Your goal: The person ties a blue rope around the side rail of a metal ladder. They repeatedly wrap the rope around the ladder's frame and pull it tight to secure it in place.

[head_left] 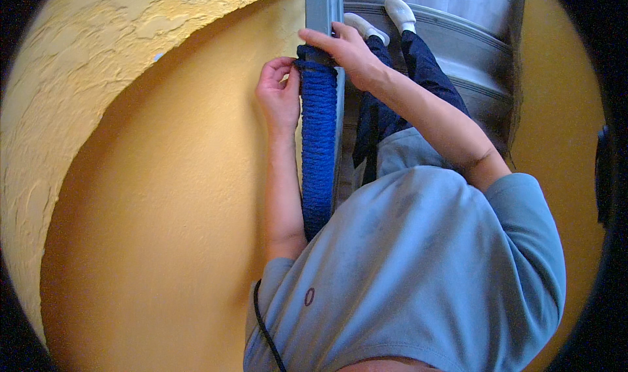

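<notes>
A thick blue cord (318,130) is wound in tight, close turns around a grey rail (319,5). At the far end of the winding, a looser turn sits slightly apart from the rest. My left hand (280,90) is at the rail's left side, its fingertips pinched together on the cord at the edge of that last turn. Just beyond the winding, my right hand (350,53) reaches over from the right and grips the rail. One finger of it lies across the rail's top; its other fingers are partly hidden behind the rail's right side.
A yellow plastered wall (176,176) runs close along the left of the rail, with a rough raised band above. To the right are grey curved stairs (458,61), where my feet in white shoes (400,11) stand. Another yellow wall (562,143) bounds the right side.
</notes>
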Tool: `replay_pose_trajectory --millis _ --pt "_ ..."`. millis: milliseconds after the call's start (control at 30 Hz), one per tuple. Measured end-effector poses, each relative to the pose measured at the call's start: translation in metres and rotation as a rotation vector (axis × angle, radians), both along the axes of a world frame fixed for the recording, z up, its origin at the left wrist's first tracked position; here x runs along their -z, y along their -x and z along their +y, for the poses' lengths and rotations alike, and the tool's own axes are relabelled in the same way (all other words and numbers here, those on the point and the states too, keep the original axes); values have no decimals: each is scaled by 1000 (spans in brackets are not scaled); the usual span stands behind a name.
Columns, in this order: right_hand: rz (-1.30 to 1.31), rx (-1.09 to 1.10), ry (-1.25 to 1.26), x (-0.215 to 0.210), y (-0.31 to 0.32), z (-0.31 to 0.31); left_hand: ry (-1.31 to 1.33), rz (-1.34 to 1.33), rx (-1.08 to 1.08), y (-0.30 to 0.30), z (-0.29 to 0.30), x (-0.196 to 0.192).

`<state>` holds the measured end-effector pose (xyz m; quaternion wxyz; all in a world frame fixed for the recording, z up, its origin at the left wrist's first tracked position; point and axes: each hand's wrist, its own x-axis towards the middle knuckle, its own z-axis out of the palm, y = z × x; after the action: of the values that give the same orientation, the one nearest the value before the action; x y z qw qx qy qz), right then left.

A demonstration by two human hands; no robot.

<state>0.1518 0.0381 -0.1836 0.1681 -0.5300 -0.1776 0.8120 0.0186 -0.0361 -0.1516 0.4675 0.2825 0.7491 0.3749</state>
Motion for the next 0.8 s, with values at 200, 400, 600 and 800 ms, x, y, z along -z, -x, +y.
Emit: replay_pose_trajectory --millis 200,400,600,800 --pt "33 -6 -53 5 -13 5 39 -45 6 -8 0 6" --pt "74 74 187 9 -20 15 48 34 35 -16 -1 11" --pt "3 -32 239 11 -20 23 -42 11 -14 -27 -3 19" --pt "-61 -199 205 31 -14 23 -97 4 -40 -21 -9 38"
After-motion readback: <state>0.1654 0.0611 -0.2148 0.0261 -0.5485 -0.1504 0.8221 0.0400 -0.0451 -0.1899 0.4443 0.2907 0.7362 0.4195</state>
